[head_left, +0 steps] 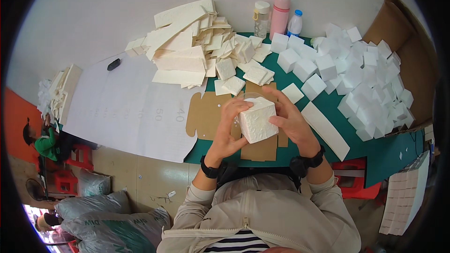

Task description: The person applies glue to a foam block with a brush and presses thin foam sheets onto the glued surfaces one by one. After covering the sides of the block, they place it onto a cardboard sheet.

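A cream, rough-faced cube-shaped block (258, 121) is held up in front of me between both hands. My left hand (228, 129) grips its left side, thumb underneath and fingers along the top edge. On the other side my right hand (294, 122) presses thumb and fingers against the block. A clear round rim (251, 96) shows just behind it, mostly hidden, so its kind is unclear. Below the hands lies a flat brown cardboard cutout (204, 115) on the green table mat (361, 147). A long cream strip (326, 130) rests beside my right hand.
Cream sheets and squares (183, 42) pile up at the back left. White foam cubes (347, 70) heap at the right beside a cardboard box (398, 28). A pink flask (280, 16) and two bottles stand at the wall. Grey sacks (117, 222) lie on the floor; another person (44, 143) sits far left.
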`<act>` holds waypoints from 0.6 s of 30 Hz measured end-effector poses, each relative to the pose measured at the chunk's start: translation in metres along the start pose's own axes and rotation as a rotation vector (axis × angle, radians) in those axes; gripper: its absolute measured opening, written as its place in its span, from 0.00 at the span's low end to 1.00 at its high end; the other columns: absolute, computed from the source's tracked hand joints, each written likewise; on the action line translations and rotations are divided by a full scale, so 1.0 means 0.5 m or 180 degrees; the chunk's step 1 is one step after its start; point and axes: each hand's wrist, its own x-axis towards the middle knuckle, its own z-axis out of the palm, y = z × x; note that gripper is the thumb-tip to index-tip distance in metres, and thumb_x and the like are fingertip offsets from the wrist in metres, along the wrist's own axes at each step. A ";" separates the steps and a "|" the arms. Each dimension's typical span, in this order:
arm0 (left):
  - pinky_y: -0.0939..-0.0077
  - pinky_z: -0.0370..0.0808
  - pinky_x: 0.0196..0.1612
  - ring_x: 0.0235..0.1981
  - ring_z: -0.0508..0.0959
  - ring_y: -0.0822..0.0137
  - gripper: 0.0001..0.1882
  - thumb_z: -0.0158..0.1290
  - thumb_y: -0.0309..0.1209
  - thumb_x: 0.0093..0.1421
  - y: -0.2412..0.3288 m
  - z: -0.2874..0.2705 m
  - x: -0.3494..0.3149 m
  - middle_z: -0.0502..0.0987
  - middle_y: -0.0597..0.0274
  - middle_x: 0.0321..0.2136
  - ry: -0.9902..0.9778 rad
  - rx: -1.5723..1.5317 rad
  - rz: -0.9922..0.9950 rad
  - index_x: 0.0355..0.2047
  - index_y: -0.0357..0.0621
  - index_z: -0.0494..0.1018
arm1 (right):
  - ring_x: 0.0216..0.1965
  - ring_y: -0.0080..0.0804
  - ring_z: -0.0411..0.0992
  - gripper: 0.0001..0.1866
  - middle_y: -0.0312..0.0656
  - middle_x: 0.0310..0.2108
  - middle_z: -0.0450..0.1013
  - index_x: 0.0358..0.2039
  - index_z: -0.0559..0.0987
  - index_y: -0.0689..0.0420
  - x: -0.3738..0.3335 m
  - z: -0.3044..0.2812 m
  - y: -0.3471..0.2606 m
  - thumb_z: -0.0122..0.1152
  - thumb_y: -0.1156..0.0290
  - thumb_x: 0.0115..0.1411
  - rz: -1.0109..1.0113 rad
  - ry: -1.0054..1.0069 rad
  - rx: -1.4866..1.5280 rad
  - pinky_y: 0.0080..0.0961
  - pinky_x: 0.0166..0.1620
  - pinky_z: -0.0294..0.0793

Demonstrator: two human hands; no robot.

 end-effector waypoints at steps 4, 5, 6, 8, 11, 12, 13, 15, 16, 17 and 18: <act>0.56 0.59 0.65 0.62 0.61 0.49 0.39 0.64 0.24 0.43 0.007 -0.004 0.006 0.70 0.59 0.58 -0.0062 0.0180 0.0009 0.59 0.47 0.64 | 0.55 0.31 0.68 0.32 0.43 0.52 0.68 0.62 0.65 0.59 -0.006 0.002 0.012 0.63 0.71 0.57 -0.0370 0.0019 -0.0191 0.27 0.60 0.65; 0.56 0.58 0.65 0.62 0.61 0.50 0.39 0.64 0.25 0.43 0.010 -0.004 0.008 0.69 0.59 0.58 -0.0093 0.0300 -0.0106 0.59 0.47 0.64 | 0.54 0.31 0.68 0.31 0.43 0.52 0.68 0.61 0.66 0.59 -0.007 -0.002 0.015 0.63 0.72 0.57 -0.0370 0.0073 -0.0286 0.27 0.60 0.65; 0.57 0.57 0.65 0.62 0.60 0.52 0.39 0.64 0.26 0.44 0.013 -0.005 0.009 0.69 0.59 0.58 -0.0122 0.0420 -0.0222 0.59 0.47 0.64 | 0.54 0.31 0.68 0.29 0.43 0.52 0.69 0.60 0.68 0.59 -0.008 -0.006 0.018 0.62 0.73 0.57 -0.0369 0.0126 -0.0380 0.27 0.59 0.65; 0.57 0.56 0.65 0.62 0.60 0.53 0.39 0.64 0.26 0.44 0.020 -0.006 0.013 0.69 0.59 0.58 -0.0154 0.0538 -0.0345 0.59 0.47 0.64 | 0.54 0.31 0.68 0.28 0.43 0.52 0.69 0.59 0.69 0.59 -0.008 -0.011 0.027 0.62 0.74 0.57 -0.0363 0.0182 -0.0472 0.28 0.59 0.65; 0.60 0.63 0.61 0.60 0.63 0.54 0.42 0.65 0.27 0.44 0.032 -0.009 0.021 0.68 0.59 0.60 -0.0210 0.1618 -0.0061 0.62 0.49 0.63 | 0.53 0.30 0.69 0.25 0.43 0.50 0.69 0.56 0.71 0.60 -0.009 -0.016 0.042 0.62 0.76 0.57 -0.0714 0.0310 -0.0644 0.27 0.58 0.66; 0.60 0.63 0.61 0.60 0.63 0.54 0.42 0.65 0.27 0.44 0.035 -0.009 0.021 0.68 0.59 0.60 -0.0209 0.1620 -0.0068 0.62 0.49 0.63 | 0.53 0.30 0.69 0.25 0.43 0.50 0.69 0.56 0.71 0.60 -0.008 -0.016 0.046 0.62 0.76 0.57 -0.0710 0.0307 -0.0641 0.27 0.58 0.66; 0.62 0.65 0.59 0.60 0.63 0.55 0.43 0.65 0.28 0.45 0.038 -0.009 0.021 0.68 0.59 0.60 -0.0247 0.1301 -0.0343 0.63 0.50 0.62 | 0.53 0.29 0.69 0.25 0.42 0.50 0.70 0.56 0.72 0.60 -0.006 -0.017 0.050 0.63 0.76 0.57 -0.0782 0.0330 -0.0628 0.27 0.58 0.67; 0.66 0.70 0.54 0.59 0.65 0.56 0.44 0.66 0.29 0.46 0.046 -0.010 0.022 0.68 0.59 0.60 -0.0315 0.0655 -0.0887 0.64 0.52 0.61 | 0.52 0.29 0.71 0.25 0.41 0.50 0.71 0.56 0.72 0.60 -0.004 -0.016 0.056 0.65 0.75 0.59 -0.0926 0.0377 -0.0602 0.28 0.57 0.70; 0.66 0.70 0.54 0.59 0.65 0.56 0.44 0.66 0.29 0.46 0.054 -0.010 0.023 0.68 0.59 0.60 -0.0310 0.0656 -0.0895 0.64 0.52 0.61 | 0.52 0.29 0.71 0.25 0.41 0.50 0.71 0.56 0.72 0.60 -0.005 -0.017 0.057 0.65 0.75 0.59 -0.0919 0.0372 -0.0600 0.28 0.57 0.70; 0.65 0.71 0.53 0.58 0.67 0.54 0.44 0.66 0.29 0.47 0.065 -0.010 0.028 0.66 0.58 0.61 -0.0375 0.0522 -0.1025 0.65 0.52 0.61 | 0.52 0.29 0.70 0.25 0.42 0.50 0.71 0.56 0.72 0.61 -0.007 -0.017 0.059 0.65 0.75 0.58 -0.0893 0.0436 -0.0591 0.28 0.58 0.69; 0.63 0.72 0.52 0.57 0.69 0.52 0.44 0.66 0.29 0.48 0.075 -0.010 0.033 0.64 0.56 0.62 -0.0439 0.0386 -0.1154 0.65 0.52 0.60 | 0.53 0.29 0.70 0.24 0.42 0.50 0.70 0.55 0.71 0.61 -0.008 -0.018 0.060 0.65 0.75 0.58 -0.0867 0.0500 -0.0582 0.27 0.58 0.68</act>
